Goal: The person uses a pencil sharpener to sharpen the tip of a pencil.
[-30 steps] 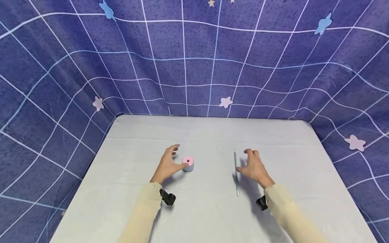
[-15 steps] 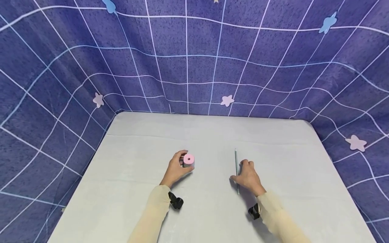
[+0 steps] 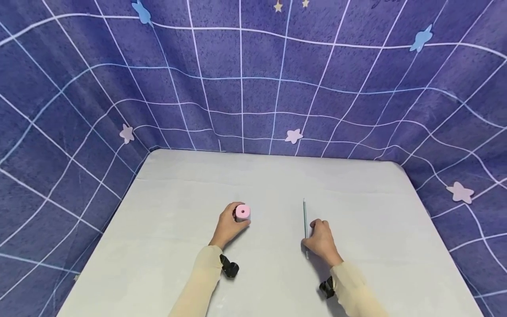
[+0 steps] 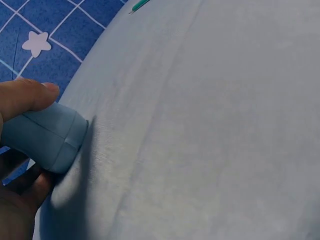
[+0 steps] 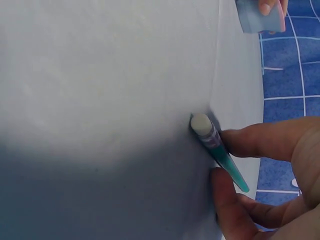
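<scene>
Fingers on the left hand (image 3: 227, 227) wrap round the sharpener (image 3: 243, 211), nearer the left edge of the desk (image 3: 273, 277), so that grip looks done. Right hand (image 3: 323, 243) is narrowed around the pencil (image 3: 305, 218), nearer the right edge; can't tell if it's pinched yet, looks like it's not lifted.

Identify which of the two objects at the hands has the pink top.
The short rounded block in the left hand: its pink top has a small hole. The other, at the right hand, is a slim green pencil.
</scene>
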Demonstrator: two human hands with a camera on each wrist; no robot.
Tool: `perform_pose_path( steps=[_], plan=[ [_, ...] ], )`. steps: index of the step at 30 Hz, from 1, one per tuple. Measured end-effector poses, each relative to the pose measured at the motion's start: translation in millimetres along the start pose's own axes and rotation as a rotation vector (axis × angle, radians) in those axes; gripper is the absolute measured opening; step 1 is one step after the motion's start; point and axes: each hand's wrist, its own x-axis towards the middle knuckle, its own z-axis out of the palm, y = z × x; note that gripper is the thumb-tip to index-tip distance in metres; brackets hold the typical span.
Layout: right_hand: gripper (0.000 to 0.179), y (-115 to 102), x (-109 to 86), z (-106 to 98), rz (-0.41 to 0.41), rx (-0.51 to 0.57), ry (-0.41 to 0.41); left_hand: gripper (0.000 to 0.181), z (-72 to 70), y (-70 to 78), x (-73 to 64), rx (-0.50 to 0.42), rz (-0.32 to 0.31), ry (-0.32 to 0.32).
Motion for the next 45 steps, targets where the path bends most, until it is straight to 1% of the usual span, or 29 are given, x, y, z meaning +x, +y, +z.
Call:
perform_pose_path(
  steps=[3,5,7,12,14,17,22,24,28,32,35,39,44,45],
  plan=[
    [0.046,-5,-2.3,6,-0.025,0.021,0.010,0.054,-7.1,-5.7,-4.3,0.008,-0.012,0.032],
    [0.044,-9,-2.7,10,-0.050,0.036,0.015,0.053,-12.2,-8.1,-7.1,-0.008,-0.033,0.056],
    [0.042,-12,-3.1,12,-0.058,0.054,0.021,0.053,-15.5,-9.1,-9.4,-0.021,-0.046,0.065],
    [0.039,-12,-5.4,13,-0.029,0.053,0.027,0.053,-14.4,-10.1,-15.1,-0.025,-0.072,0.052],
    [0.037,-12,-5.6,13,-0.023,0.052,0.024,0.051,-13.5,-11.1,-17.1,-0.025,-0.080,0.058],
    [0.036,-13,-5.7,10,0.000,0.082,0.010,0.050,-12.5,-11.9,-17.0,-0.017,-0.060,0.063],
    [0.035,-10,-6.0,-4,0.078,0.185,-0.029,0.049,-8.0,-8.1,-11.1,0.001,-0.002,0.053],
    [0.033,-8,-5.9,-8,0.097,0.217,-0.034,0.050,-8.7,-5.6,-9.6,0.002,-0.003,0.054],
    [0.021,-3,-4.9,-16,0.121,0.262,-0.020,0.050,-14.0,-1.9,-8.7,0.022,-0.018,0.065],
    [0.018,3,-1.6,-23,0.140,0.257,0.020,0.050,-21.9,0.9,-7.7,0.055,-0.037,0.070],
    [0.021,7,2.4,-31,0.125,0.243,0.044,0.051,-28.8,4.1,-4.9,0.071,-0.045,0.077],
    [0.025,10,7.4,-43,0.055,0.229,0.079,0.053,-38.5,11.7,2.2,0.105,-0.028,0.091],
    [0.021,10,12.4,-61,-0.051,0.213,0.150,0.054,-48.2,25.9,14.2,0.161,0.031,0.085],
    [0.020,10,13.2,-64,-0.079,0.209,0.162,0.054,-49.7,28.9,16.4,0.172,0.053,0.087]
  ],
)
